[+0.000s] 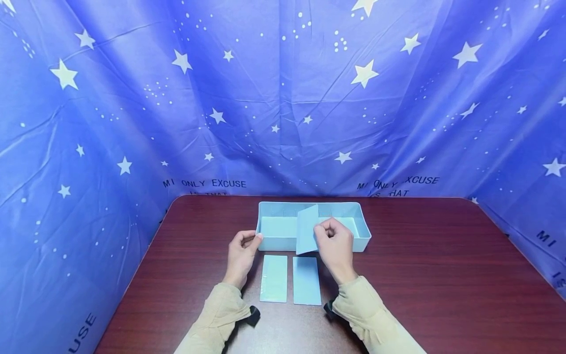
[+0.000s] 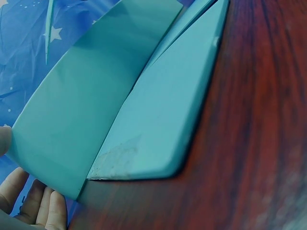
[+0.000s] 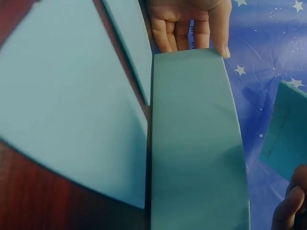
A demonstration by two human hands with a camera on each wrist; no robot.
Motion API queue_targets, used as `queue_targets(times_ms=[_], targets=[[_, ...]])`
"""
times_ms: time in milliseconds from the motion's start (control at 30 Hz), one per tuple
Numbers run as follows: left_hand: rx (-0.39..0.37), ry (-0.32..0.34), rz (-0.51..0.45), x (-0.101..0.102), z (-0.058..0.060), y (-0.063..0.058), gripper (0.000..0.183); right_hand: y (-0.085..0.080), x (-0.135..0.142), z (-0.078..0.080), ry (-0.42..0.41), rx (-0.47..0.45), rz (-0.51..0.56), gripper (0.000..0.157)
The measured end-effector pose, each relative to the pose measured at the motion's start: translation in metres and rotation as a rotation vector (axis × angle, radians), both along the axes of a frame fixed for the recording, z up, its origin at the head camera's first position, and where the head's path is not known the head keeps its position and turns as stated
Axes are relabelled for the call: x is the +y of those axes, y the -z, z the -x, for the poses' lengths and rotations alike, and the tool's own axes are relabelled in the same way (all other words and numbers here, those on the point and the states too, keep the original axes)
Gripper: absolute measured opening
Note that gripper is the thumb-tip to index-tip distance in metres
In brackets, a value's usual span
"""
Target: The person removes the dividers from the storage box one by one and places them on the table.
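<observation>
A long, light-blue open box (image 1: 278, 244) stands at the far middle of the table. My left hand (image 1: 240, 253) holds its left end, the thumb at the front corner and the fingers by the end wall, as the right wrist view also shows on that hand (image 3: 189, 19). Between thumb and fingers my right hand (image 1: 336, 248) pinches a thin light-blue panel (image 1: 306, 230) by its right edge. That panel is raised and tilted over the box's front wall, hiding part of the interior. Two similar panels, a left one (image 1: 274, 279) and a right one (image 1: 306, 280), lie flat before the box.
The dark red-brown wooden table (image 1: 433, 290) spreads around the box on both sides. Behind it hangs a blue curtain (image 1: 283, 98) with white stars and printed words. Dark straps circle both wrists over the beige sleeves (image 1: 221, 309).
</observation>
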State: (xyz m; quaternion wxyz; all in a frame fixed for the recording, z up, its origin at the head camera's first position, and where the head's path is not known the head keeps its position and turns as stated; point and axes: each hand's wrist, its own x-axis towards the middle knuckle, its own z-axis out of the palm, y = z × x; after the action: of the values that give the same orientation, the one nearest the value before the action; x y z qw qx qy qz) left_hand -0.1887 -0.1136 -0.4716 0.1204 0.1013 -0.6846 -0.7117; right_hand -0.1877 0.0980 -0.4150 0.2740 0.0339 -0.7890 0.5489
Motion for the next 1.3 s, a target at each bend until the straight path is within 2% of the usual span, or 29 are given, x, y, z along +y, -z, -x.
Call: queue_targets(times_ms=[200, 433, 700, 833, 967, 1100, 1300], targets=[[0.011, -0.002, 0.008, 0.0, 0.0, 0.0, 0.028, -0.001, 0.003, -0.008, -0.015, -0.015, 0.034, 0.022], [0.011, -0.01, 0.019, 0.0, -0.001, 0.001, 0.026, -0.023, 0.002, -0.032, -0.027, 0.007, 0.027, 0.024], [0.016, -0.003, 0.009, 0.001, -0.001, 0.002, 0.028, 0.011, 0.018, -0.022, -0.018, 0.048, 0.005, 0.03], [0.012, -0.005, 0.014, 0.001, -0.001, 0.001, 0.026, 0.017, 0.021, -0.024, -0.021, 0.085, -0.005, 0.031], [0.01, -0.005, 0.012, 0.001, -0.001, 0.001, 0.026, 0.017, 0.024, -0.029, -0.026, 0.077, -0.001, 0.032], [0.008, -0.003, 0.005, 0.001, -0.001, 0.0, 0.027, 0.012, 0.026, -0.034, -0.01, 0.052, 0.005, 0.033], [0.009, 0.005, 0.003, 0.001, -0.002, -0.001, 0.03, -0.014, 0.025, -0.054, 0.001, 0.063, -0.002, 0.03]])
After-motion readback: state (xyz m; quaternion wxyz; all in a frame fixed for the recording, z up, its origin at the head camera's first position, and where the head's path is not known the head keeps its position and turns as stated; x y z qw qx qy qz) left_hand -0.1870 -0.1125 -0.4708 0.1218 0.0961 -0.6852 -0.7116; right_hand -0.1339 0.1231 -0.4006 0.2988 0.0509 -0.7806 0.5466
